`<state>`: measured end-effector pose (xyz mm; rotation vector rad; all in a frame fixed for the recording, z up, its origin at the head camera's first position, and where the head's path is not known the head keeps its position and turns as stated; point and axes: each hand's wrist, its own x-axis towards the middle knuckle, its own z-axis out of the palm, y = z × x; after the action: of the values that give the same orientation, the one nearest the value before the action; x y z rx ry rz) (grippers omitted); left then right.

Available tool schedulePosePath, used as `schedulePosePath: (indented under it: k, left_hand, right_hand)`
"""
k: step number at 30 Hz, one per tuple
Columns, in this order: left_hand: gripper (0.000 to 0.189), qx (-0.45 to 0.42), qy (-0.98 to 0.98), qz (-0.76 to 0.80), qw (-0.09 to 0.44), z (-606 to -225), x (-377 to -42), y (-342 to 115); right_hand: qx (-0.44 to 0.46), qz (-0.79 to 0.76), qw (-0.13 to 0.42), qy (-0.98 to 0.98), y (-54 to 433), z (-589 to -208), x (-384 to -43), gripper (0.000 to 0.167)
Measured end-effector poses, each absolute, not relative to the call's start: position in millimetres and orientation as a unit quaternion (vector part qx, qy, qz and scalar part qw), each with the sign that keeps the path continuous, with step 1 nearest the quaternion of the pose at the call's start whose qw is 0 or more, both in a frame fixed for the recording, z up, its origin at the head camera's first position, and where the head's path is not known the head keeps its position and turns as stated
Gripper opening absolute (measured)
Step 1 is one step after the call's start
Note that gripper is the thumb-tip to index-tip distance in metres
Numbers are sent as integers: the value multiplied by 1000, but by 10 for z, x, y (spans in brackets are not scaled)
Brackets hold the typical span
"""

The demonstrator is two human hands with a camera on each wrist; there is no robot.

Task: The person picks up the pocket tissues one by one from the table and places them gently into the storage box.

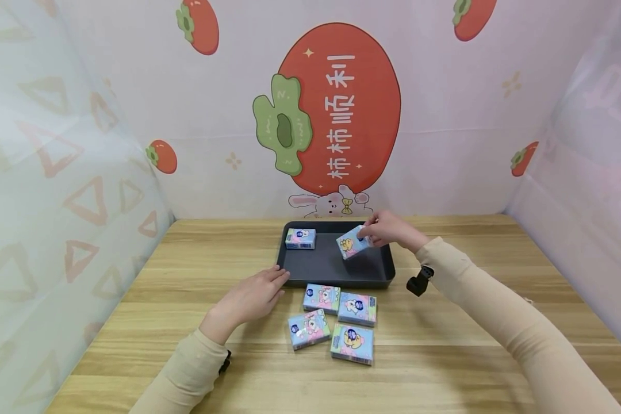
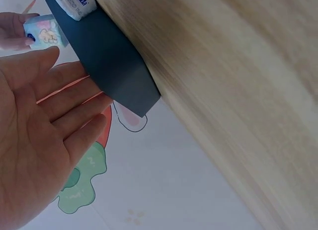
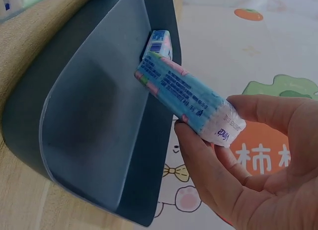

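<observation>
My right hand (image 1: 390, 230) pinches a blue tissue pack (image 1: 353, 242) by one end, tilted above the right half of a dark grey tray (image 1: 321, 267). In the right wrist view, thumb and fingers grip the white wrapped end of that tissue pack (image 3: 184, 93). Another tissue pack (image 1: 301, 238) lies in the tray's far left corner. My left hand (image 1: 253, 296) has its fingers extended, their tips at the tray's near left corner. The left wrist view shows this left hand (image 2: 49, 115) with the palm bare and its fingertips against the tray wall (image 2: 107, 61).
Several tissue packs lie on the wooden table in front of the tray, among them a near-right pack (image 1: 352, 344) and a near-left pack (image 1: 309, 329). A printed cloth backdrop (image 1: 227, 190) rises behind the table, with cloth sides left and right.
</observation>
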<state>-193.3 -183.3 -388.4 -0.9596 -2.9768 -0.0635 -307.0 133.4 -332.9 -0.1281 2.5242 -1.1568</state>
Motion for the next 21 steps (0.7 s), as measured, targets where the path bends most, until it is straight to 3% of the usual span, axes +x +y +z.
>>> schedulePosePath:
  k: [21]
  left_hand:
    - [41, -303, -953, -25, 2, -3881, -1927, -1826]
  right_hand:
    - [-26, -457, 167, 873, 1231, -3482, -3270, 42]
